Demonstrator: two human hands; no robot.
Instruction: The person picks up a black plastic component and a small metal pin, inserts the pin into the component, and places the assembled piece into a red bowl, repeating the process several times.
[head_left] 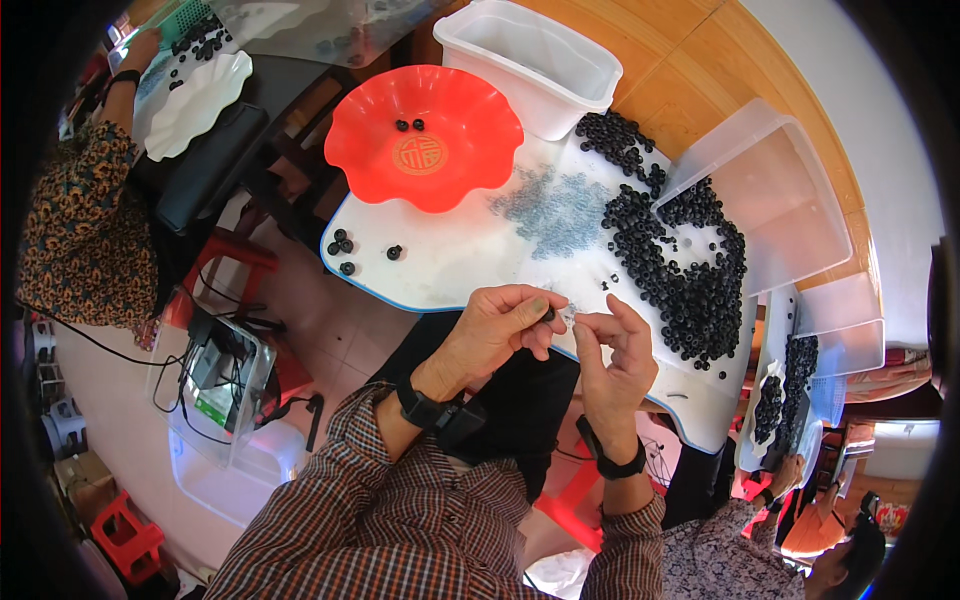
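Observation:
Just beyond the near edge of the white table [450,260], both my hands meet. My left hand [500,325] is closed, pinching a small round black part [548,314] between thumb and forefinger. Close against it is a small clear, shiny piece [569,314], which the fingertips of my right hand [618,355] pinch from the other side. The exact shape of that clear piece is too small to make out. A large pile of black ring-shaped parts [680,285] covers the table's right side. Several similar black parts [342,242] lie at the left edge.
A red wavy-rimmed bowl [470,110] with two black parts stands at the back left, beside a white tub [460,45]. One clear bin [800,200] lies tipped by the pile. Other people work at left [90,230] and lower right [720,550]. A red stool [128,535] stands at lower left.

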